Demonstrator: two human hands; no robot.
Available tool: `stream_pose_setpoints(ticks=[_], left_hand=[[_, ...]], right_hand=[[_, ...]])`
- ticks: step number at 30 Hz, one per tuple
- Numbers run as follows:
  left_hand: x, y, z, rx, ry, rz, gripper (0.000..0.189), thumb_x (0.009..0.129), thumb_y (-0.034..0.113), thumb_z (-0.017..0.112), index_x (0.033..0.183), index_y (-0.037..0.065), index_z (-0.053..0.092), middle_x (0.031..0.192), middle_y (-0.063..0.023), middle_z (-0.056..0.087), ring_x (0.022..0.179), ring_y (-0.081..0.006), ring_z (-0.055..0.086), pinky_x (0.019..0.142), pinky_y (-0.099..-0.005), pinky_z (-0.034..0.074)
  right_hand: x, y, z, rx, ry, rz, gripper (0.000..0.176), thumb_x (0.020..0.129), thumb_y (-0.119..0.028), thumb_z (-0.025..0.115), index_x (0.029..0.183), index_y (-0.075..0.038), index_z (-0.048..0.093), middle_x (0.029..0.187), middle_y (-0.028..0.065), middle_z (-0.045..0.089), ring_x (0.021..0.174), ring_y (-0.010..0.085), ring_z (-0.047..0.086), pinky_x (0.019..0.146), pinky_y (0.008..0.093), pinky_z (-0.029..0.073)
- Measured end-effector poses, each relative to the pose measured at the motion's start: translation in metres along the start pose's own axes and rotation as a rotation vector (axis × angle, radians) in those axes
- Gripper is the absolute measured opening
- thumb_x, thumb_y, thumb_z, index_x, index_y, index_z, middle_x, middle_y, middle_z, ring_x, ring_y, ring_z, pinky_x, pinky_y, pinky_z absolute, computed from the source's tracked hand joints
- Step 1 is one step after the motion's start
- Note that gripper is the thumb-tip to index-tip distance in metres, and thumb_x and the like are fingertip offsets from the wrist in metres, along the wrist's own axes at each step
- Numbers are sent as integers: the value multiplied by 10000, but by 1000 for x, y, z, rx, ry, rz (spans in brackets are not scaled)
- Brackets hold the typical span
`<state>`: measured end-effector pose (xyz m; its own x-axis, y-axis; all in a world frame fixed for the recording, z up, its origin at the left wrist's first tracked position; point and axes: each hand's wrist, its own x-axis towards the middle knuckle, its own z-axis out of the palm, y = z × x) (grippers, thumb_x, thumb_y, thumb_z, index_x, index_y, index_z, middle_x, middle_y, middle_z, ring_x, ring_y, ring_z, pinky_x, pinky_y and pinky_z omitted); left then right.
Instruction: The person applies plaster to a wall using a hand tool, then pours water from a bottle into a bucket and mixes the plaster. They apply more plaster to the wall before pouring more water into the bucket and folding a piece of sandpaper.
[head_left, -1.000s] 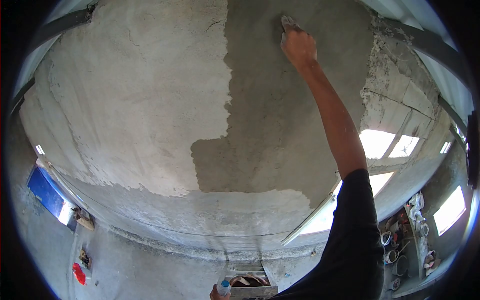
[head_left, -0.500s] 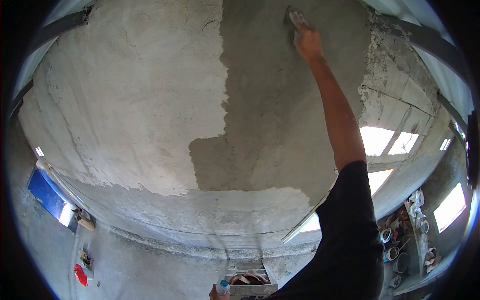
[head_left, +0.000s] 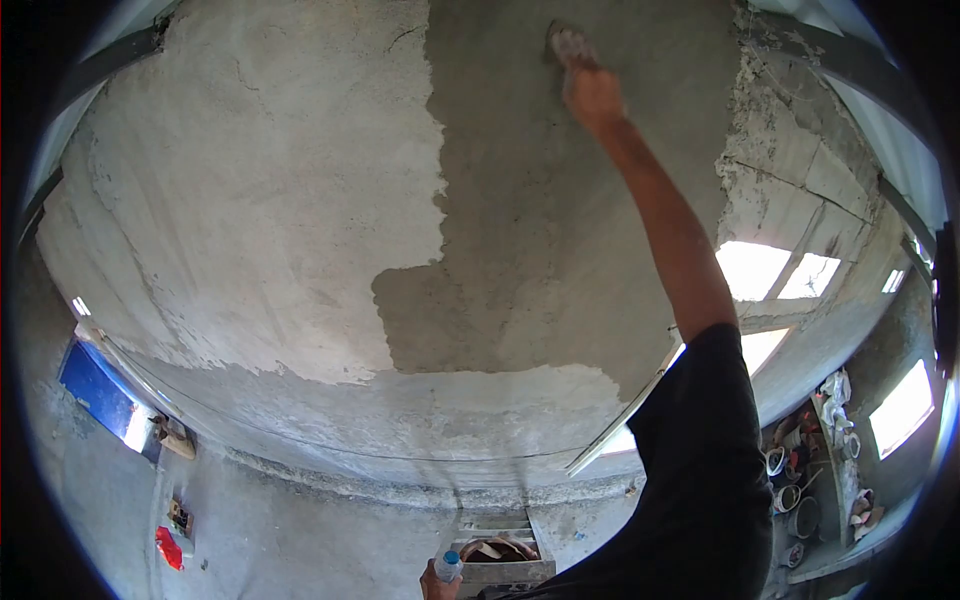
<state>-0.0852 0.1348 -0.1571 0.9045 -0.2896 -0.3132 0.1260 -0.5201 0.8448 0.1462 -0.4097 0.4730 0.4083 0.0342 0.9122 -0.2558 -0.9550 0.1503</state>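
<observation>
With the arm stretched up, my right hand (head_left: pixel 592 88) is closed round a small, dark, blurred tool (head_left: pixel 553 40) held against the darker wet plaster (head_left: pixel 500 240) of the wall. My left hand (head_left: pixel 438 584) is low in the view, wrapped round a clear plastic bottle (head_left: pixel 448 568) with a blue cap. Just beside the bottle, a round container (head_left: pixel 505 549) with stuff in it sits on a wooden ladder-like stand (head_left: pixel 500 574). Dry, pale plaster (head_left: pixel 270 200) covers the wall to the left of the dark patch.
Window openings (head_left: pixel 752 270) are on the right. Several buckets (head_left: pixel 803 518) and a cluttered shelf (head_left: pixel 838 440) stand at the lower right. A blue panel (head_left: pixel 95 385) and a red item (head_left: pixel 168 548) are at the left. A thin pale bar (head_left: pixel 600 445) leans near my sleeve.
My right hand and its tool have moved left and slightly down over the wet plaster. My left hand, with the bottle, appears slightly higher and further right.
</observation>
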Motion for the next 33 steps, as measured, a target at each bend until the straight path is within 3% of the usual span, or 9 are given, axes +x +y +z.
stream_pose_setpoints(ticks=[7, 14, 18, 21, 23, 26, 31, 32, 33], left_hand=[[-16, 39, -1, 68, 28, 38, 315, 783, 149, 636, 1075, 91, 532, 877, -124, 628, 767, -265, 605, 628, -379, 484], [-25, 57, -9, 196, 93, 98, 278, 810, 210, 637, 1013, 58, 523, 826, -126, 601, 710, -257, 568, 590, -363, 472], [-17, 36, -13, 220, 64, 77, 509, 567, 174, 779, 1000, 62, 537, 904, -158, 652, 858, -343, 633, 753, -418, 500], [-17, 29, -14, 161, 60, 95, 527, 560, 195, 790, 1007, 65, 542, 909, -156, 655, 874, -335, 634, 768, -420, 502], [-17, 34, -17, 179, 56, 88, 518, 562, 188, 780, 999, 56, 535, 908, -169, 649, 884, -347, 626, 772, -429, 498], [-22, 36, -18, 194, 49, 63, 511, 565, 183, 773, 992, 48, 527, 911, -182, 642, 897, -359, 619, 777, -435, 494], [-22, 41, -15, 200, 50, 90, 527, 567, 189, 781, 1005, 52, 521, 905, -179, 641, 890, -361, 619, 768, -436, 495], [-19, 41, -13, 214, 41, 79, 526, 570, 204, 782, 1005, 54, 526, 898, -171, 645, 879, -356, 622, 768, -432, 497], [-17, 40, -16, 234, 35, 70, 525, 573, 220, 783, 1005, 57, 532, 891, -163, 649, 868, -350, 626, 767, -427, 499]], right_hand=[[-57, -38, -5, 9, -206, -168, 527, 779, 14, 496, 1287, -120, 460, 1282, 181, 470, 1081, 317, 546, 916, 392, 473], [-27, 3, 30, 65, 389, -100, 553, 738, 99, 457, 1264, -73, 477, 1237, 205, 501, 1108, 346, 521, 860, 387, 511], [-111, -37, 49, 109, 136, -178, 565, 725, 106, 448, 1258, -76, 492, 1266, 207, 476, 1108, 353, 521, 825, 380, 531], [-105, -33, 23, 115, -67, -75, 564, 729, 88, 467, 1257, -108, 503, 1271, 192, 475, 1087, 362, 533, 801, 390, 538], [-71, -28, 0, 189, 59, 156, 553, 723, 85, 478, 1233, -124, 527, 1264, 189, 483, 1089, 351, 533, 789, 408, 539], [-35, 2, 5, 179, 357, 24, 556, 733, 67, 490, 1254, -124, 502, 1270, 179, 485, 1110, 341, 521, 824, 391, 524], [-99, -19, 53, -54, 34, -108, 428, 861, -58, 454, 1286, -27, 422, 1294, 149, 483, 1130, 280, 525, 855, 343, 504], [-111, -50, 25, -31, -689, 139, 371, 906, -103, 414, 1265, -10, 432, 1217, 148, 540, 1029, 270, 572, 820, 339, 505], [-154, -61, 48, 358, -599, 320, 311, 920, -123, 402, 1188, 4, 497, 1098, 161, 593, 886, 304, 601, 773, 380, 505]])
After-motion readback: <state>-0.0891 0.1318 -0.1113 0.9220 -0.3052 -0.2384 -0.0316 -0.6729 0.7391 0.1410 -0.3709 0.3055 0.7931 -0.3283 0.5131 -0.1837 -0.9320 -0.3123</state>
